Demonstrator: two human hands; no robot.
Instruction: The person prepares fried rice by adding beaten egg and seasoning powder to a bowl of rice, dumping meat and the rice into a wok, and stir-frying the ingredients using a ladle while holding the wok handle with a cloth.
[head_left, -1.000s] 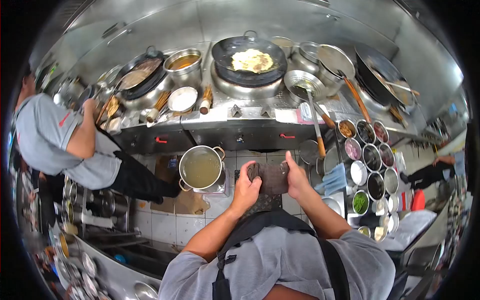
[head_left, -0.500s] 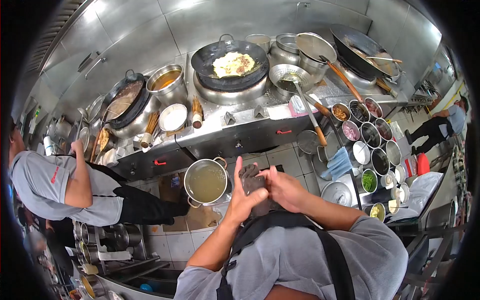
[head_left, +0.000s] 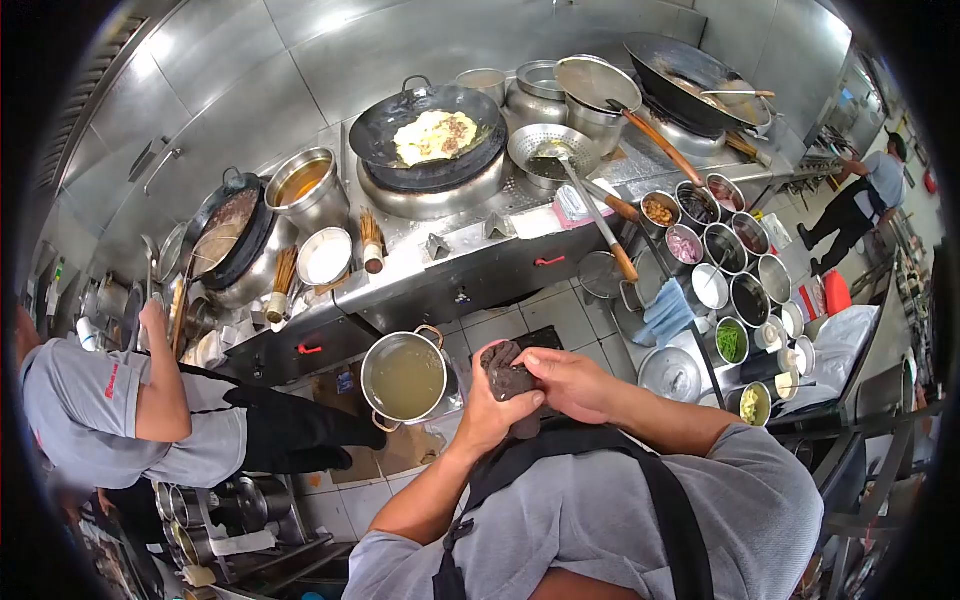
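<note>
A crumpled dark grey-brown cloth (head_left: 507,374) is bunched between my two hands, just in front of my chest. My left hand (head_left: 487,415) wraps round it from the left, its thumb across the front. From the right, my right hand (head_left: 570,386) presses its thumb and fingers into the cloth; some fingertips are hidden. Close by on the left, lower down, stands a two-handled pot (head_left: 446,368) of cloudy yellowish liquid. Beyond my hands, a black wok (head_left: 375,135) on the stove holds a yellow egg-like food (head_left: 437,137) with brown bits.
Along the stove are a pot of orange liquid (head_left: 302,181), bamboo brushes (head_left: 371,240), a perforated strainer (head_left: 530,145) and a ladle with a wooden handle (head_left: 622,262). Several ingredient containers (head_left: 731,340) stand right. A co-worker (head_left: 130,390) is at left, another person (head_left: 865,200) far right.
My hands have drawn closer together round the cloth, which is now more bunched up. My view has shifted slightly, so the stove appears further left. The distant person on the right has changed posture.
</note>
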